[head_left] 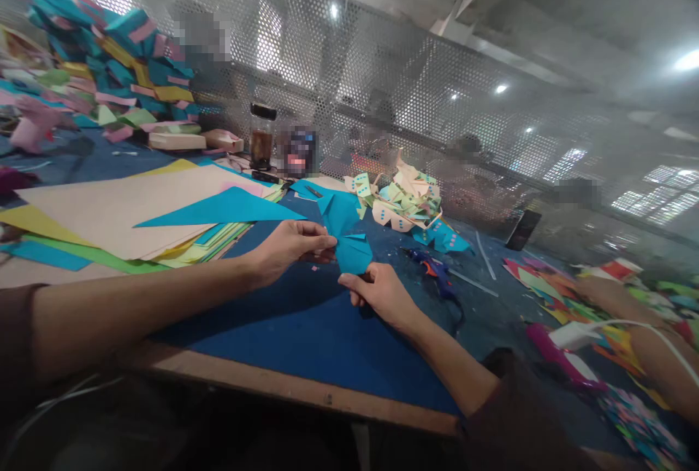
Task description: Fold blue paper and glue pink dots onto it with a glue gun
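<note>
From the head view, the blue folded paper (354, 258) lies between the two hands, held off the table (306, 340). The left hand (287, 247) pinches it with thumb and forefinger pressed together on its narrow waist. From those fingertips the paper extends to their right, one lobe fanning out away from the person, the other towards the person and the right hand (385, 295). Its long axis thus runs across the line of the left fingers, leaning slightly from far left to near right. The left hand is nearer the waist; the right hand is nearer the lower lobe. The right thumb and forefinger are drawn close together, right at that lobe's bottom edge; whether they grip it or only rest against it I cannot tell.

Left of the left fingers lies a stack of large paper sheets (114, 212), with a pointed blue sheet (218, 209) on top. Beyond the fingers and to their right stands a heap of folded pale and green pieces (409, 198). A glue gun (435, 272) rests right of the right fingers, beyond the hand, with a clear stick (485, 256) farther off on that side. Another person's forearm (658, 362) shows well apart, at the far right.
</note>
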The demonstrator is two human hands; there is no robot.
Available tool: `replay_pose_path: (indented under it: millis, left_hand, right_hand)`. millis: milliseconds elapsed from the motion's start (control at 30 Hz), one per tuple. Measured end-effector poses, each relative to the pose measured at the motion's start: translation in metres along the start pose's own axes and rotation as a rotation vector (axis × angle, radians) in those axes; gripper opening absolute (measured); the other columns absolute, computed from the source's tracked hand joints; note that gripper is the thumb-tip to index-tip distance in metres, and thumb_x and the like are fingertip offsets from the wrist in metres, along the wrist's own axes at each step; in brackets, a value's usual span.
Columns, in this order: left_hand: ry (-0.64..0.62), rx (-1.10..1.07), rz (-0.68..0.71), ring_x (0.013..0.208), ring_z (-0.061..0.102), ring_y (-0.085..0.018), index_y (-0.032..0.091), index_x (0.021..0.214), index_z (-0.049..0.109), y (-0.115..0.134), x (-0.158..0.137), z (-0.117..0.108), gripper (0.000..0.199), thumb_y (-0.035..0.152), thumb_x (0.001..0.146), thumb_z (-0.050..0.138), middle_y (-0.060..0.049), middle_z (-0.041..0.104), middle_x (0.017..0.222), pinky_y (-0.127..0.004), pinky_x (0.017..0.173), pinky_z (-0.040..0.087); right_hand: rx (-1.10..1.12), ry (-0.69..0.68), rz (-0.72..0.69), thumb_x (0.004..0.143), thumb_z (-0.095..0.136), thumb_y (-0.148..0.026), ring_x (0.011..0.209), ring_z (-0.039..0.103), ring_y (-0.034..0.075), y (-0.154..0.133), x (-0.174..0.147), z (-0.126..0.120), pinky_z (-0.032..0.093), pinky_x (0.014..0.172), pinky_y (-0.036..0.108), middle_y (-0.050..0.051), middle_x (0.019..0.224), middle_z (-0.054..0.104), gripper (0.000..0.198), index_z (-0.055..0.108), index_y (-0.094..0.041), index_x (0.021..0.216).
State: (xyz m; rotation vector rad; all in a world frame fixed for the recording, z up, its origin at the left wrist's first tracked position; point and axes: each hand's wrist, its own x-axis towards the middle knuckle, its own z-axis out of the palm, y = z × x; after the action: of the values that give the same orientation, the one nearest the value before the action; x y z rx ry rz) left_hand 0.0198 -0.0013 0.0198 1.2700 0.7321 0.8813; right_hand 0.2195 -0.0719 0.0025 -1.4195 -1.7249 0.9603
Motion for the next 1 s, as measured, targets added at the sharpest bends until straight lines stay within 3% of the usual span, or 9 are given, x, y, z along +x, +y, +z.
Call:
replay_pose_path:
  millis: [133,267,1000]
  left_hand:
    - [0.025,0.003,0.014,0.07,0.069,-0.016,0.015,0.068,0.069,0.002,0.0006,-0.0018,0.032,0.04,0.064,0.089,-0.004,0.073,0.071,-0.026,0.067,0.055]
    - [0.046,-0.001,0.02,0.071,0.069,-0.015,0.016,0.066,0.07,0.0021,0.0015,-0.0024,0.031,0.041,0.065,0.088,-0.004,0.073,0.071,-0.026,0.071,0.055]
    - [0.033,0.017,0.034,0.07,0.069,-0.015,0.015,0.067,0.07,0.0019,0.002,-0.0039,0.029,0.038,0.064,0.088,-0.004,0.074,0.071,-0.025,0.069,0.055]
  right_hand:
    - [0.081,0.022,0.009,0.086,0.068,-0.047,0.051,0.056,0.011,-0.0014,0.0012,0.0005,0.04,0.05,0.021,0.003,0.061,0.068,0.035,0.069,-0.015,0.072]
    - [0.108,-0.008,-0.091,0.094,0.056,-0.05,0.053,0.057,0.01,-0.0011,-0.0001,-0.0009,0.043,0.055,0.023,0.004,0.067,0.071,0.041,0.075,-0.014,0.088]
    - [0.16,-0.02,-0.115,0.099,0.04,-0.046,0.056,0.058,0.013,0.0004,0.0006,-0.0021,0.044,0.061,0.027,0.005,0.07,0.07,0.048,0.074,-0.012,0.097]
